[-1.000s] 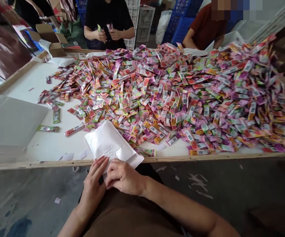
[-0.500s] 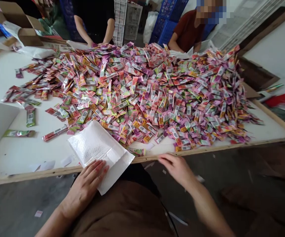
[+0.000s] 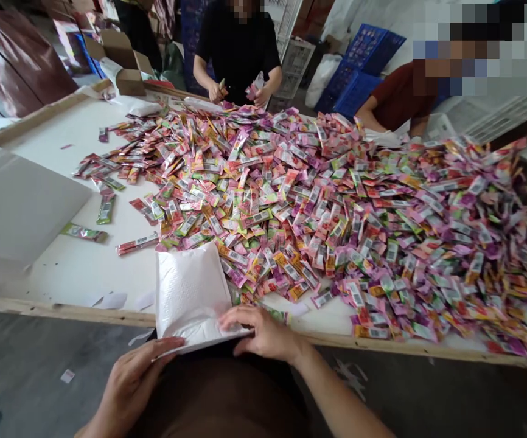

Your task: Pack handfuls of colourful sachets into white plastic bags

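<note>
A puffy white bubble mailer (image 3: 193, 286) lies at the table's front edge, its near end jutting over the edge toward my body. At that end's left corner, my left hand (image 3: 133, 371) grips the mailer, fingers on top and thumb out of sight. On the right corner my right hand (image 3: 263, 331) pinches it, fingers above and thumb below. Just beyond the mailer spreads a large heap of small colourful stick packets (image 3: 300, 201), pink, purple, green and orange, several with barcodes showing.
A white box or sheet (image 3: 21, 207) stands on the table's left side. The wooden table rim (image 3: 72, 310) runs along the front. Across the table one person (image 3: 238, 55) holds packets; another person (image 3: 395, 97) is at right. An open cardboard box (image 3: 126, 67) sits at the far left.
My right hand has come from the table edge onto the mailer's right corner. The mailer has turned straighter toward me, and my left hand has shifted to its left corner. The view has swung left.
</note>
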### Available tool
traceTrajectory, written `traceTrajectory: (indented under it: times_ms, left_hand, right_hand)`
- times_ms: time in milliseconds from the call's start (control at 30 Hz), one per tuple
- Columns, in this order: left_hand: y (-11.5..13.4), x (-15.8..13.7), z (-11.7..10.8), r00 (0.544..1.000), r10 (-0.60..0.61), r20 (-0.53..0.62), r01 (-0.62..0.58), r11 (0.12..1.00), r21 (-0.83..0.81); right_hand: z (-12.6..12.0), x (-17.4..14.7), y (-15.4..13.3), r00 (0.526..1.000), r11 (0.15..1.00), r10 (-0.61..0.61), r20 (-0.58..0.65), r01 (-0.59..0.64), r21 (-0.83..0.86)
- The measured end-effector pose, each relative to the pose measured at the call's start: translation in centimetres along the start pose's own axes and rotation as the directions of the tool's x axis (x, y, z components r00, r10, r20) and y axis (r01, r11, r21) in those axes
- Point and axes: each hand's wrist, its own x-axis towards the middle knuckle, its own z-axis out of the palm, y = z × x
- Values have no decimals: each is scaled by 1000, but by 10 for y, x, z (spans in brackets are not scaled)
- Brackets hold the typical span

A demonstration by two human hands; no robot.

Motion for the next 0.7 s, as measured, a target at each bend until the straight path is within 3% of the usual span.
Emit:
traceTrajectory:
  times_ms: [100,200,300,400,467,600,700]
  left_hand:
    - [7,5,3,961,-264,-81,261,964,-50]
    - [11,11,7,857,-487,-167,492,870,-12]
    - [12,18,11,758,-601,-256,630,775,46]
    - [10,22,13,698,-647,-308,691,722,49]
    - [7,23,13,704,-648,-291,692,718,76]
    - [-1,29,7,770,-618,-162,638,737,222]
    - [-10,42,0,759,-643,-102,643,716,273]
  right_hand:
    - [25,7,3,954,995,88,-286,-69,77]
    - [38,20,2,868,963,269,-418,-234,134]
    - [41,31,5,774,927,371,-513,-343,152]
    - [42,37,11,732,901,426,-532,-397,174]
    - [42,41,14,725,888,451,-521,-422,183]
    - [36,47,13,672,845,512,-535,-507,172]
    - [29,51,13,651,797,583,-486,-575,185]
